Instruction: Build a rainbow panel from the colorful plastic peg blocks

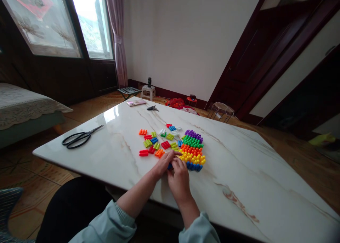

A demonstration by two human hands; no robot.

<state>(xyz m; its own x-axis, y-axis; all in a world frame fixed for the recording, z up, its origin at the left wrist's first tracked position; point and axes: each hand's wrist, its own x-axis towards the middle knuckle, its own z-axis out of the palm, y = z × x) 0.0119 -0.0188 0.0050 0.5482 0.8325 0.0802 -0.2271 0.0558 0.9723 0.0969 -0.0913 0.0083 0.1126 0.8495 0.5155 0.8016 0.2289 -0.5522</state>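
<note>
My left hand (164, 162) and my right hand (179, 172) meet close together low over the table, fingers curled in. Between them a small blue plastic piece (169, 166) shows, mostly hidden by the fingers. Just right of my hands stand rows of round-headed plastic pieces: a purple row (193, 135), a green row (192, 141), an orange row (191, 150), a yellow row (196, 159) and a blue row (194, 166). Small clusters of tube-like pieces lie beyond and to the left, among them red pieces (143, 153), orange pieces (159, 153), lime pieces (148, 143) and white pieces (162, 131).
Black-handled scissors (79, 138) lie on the marble-patterned table (233, 179) at the left. Near the far edge are a phone (136, 102) and a dark clippers-like tool (152, 108). Past the table stand a white stool (148, 92) and a folding stool (129, 91).
</note>
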